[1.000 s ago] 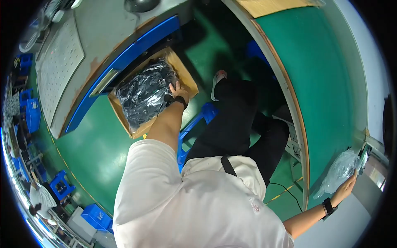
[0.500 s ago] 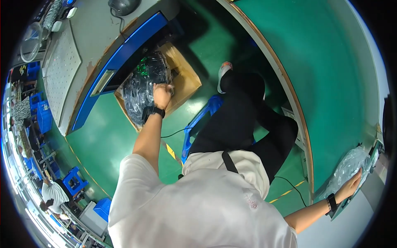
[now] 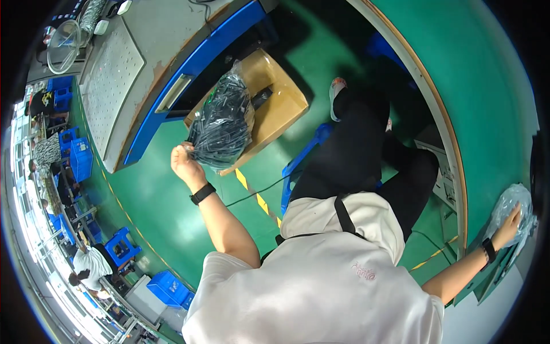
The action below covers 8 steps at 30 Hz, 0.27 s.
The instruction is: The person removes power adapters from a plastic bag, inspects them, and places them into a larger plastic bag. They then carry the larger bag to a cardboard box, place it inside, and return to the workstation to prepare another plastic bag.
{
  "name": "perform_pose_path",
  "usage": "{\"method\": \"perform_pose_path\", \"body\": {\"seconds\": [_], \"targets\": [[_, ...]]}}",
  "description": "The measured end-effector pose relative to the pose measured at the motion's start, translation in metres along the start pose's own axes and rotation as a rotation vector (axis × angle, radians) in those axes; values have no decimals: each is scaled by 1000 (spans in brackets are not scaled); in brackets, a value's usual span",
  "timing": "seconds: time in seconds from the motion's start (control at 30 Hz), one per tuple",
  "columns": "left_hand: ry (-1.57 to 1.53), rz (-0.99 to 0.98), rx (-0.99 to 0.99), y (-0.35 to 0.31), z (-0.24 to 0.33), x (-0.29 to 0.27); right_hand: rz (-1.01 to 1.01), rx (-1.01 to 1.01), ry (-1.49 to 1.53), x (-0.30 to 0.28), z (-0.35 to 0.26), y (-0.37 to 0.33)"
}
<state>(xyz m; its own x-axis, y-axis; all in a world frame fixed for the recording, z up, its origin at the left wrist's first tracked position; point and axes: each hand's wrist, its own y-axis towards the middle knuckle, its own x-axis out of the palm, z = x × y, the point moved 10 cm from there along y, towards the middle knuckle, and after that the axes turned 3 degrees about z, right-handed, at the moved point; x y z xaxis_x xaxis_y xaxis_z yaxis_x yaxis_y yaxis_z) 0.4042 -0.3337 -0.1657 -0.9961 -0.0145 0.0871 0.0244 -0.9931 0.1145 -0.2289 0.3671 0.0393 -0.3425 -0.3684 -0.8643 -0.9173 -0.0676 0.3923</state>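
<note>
My left hand point(image 3: 186, 163) is closed on the near-left edge of a large plastic bag point(image 3: 226, 123) full of dark pieces, too small to tell apart. That bag bulges up from an open cardboard box point(image 3: 281, 117), filling the box's left side. Far off to the right, my right hand point(image 3: 507, 226) grips a crumpled clear plastic bag point(image 3: 513, 200) at the edge of the green-topped table. What the clear bag holds, if anything, I cannot make out. Both wrists carry black bands.
A workbench with a blue edge point(image 3: 195, 69) overhangs the box on the left, with a perforated board point(image 3: 117, 80) on top. The green table point(image 3: 475, 86) curves along the right. A blue stool point(image 3: 309, 152) stands beside my legs. A cable crosses the floor; a person point(image 3: 91, 266) sits far left.
My left hand has gone from the middle of the dark bag to its near-left edge, and the bag stands higher. The clear bag is more bunched in my right hand. The whole view has shifted.
</note>
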Motion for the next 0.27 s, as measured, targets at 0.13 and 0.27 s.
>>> {"method": "perform_pose_path", "body": {"seconds": [0.13, 0.27], "targets": [[-78, -139, 78, -1, 47, 25, -3, 79, 57, 1, 4, 1], [-88, -315, 160, -12, 111, 50, 143, 100, 28, -32, -1, -6]]}}
